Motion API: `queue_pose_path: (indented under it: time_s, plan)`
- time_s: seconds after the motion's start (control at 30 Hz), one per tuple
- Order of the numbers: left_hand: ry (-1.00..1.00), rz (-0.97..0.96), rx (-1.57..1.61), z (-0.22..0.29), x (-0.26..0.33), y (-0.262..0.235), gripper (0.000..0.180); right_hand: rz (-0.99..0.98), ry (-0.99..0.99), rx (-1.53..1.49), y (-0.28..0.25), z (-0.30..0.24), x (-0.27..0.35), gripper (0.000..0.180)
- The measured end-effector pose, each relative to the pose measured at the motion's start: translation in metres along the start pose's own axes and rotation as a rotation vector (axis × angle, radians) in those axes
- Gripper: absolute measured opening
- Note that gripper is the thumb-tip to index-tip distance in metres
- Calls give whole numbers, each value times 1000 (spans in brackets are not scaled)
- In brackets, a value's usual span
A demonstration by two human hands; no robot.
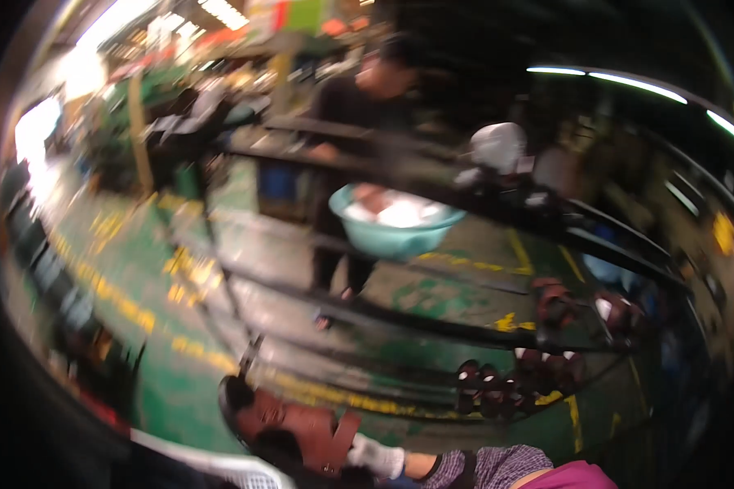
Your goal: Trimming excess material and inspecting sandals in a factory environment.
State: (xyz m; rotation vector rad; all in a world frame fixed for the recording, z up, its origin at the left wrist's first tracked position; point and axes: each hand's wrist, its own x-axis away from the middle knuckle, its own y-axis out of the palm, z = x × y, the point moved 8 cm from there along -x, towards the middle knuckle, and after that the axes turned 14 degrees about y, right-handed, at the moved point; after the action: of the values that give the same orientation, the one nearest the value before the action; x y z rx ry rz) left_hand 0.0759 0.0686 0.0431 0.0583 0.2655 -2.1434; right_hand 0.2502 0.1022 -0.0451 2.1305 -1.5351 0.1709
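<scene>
My right hand [375, 456], in a white glove, comes in from the lower edge on a patterned sleeve. Its fingers appear closed on a brown leather shoe [302, 424] with dark parts, which lies just left of the glove. The fingertips themselves are hidden behind the shoe. Right beyond it stands a dark metal rack [367, 314] with sloping rails. Several brown shoes [497, 387] sit on its lower right part. My left hand is out of the picture.
Behind the rack a person [359, 114] in dark clothes stands with a hand at a light-blue basin [400, 236] holding white material. A white mesh-like edge [220, 464] is at the lower left. Dark items [57, 277] line the left side. The green floor [179, 399] has yellow markings.
</scene>
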Motion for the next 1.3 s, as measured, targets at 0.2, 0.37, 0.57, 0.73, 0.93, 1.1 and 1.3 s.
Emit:
queue_pose_path:
  time_s: [0.2, 0.37, 0.57, 0.73, 0.93, 1.1, 1.3]
  plan:
    - [-48, -116, 459, 42, -49, 34, 99, 501, -193, 258, -58, -137, 90, 45]
    - [247, -106, 646, 78, -114, 68, 111, 691, -292, 397, -42, -216, 133, 50]
    - [722, 338, 642, 205, -230, 40, 71, 721, -720, 370, -16, -329, 163, 53]
    - [672, 155, 553, 292, -360, 17, 56, 723, -921, 397, -50, -344, 255, 53]
    - [1260, -20, -832, 331, -438, 20, 62, 1134, -972, 331, -134, -338, 350, 47]
    - [377, -173, 356, 302, -502, 96, 61, 1322, -1089, 483, -212, -398, 417, 49]
    - [1239, -368, -490, 373, -440, 210, 54, 1700, -789, 772, -275, -450, 463, 45]
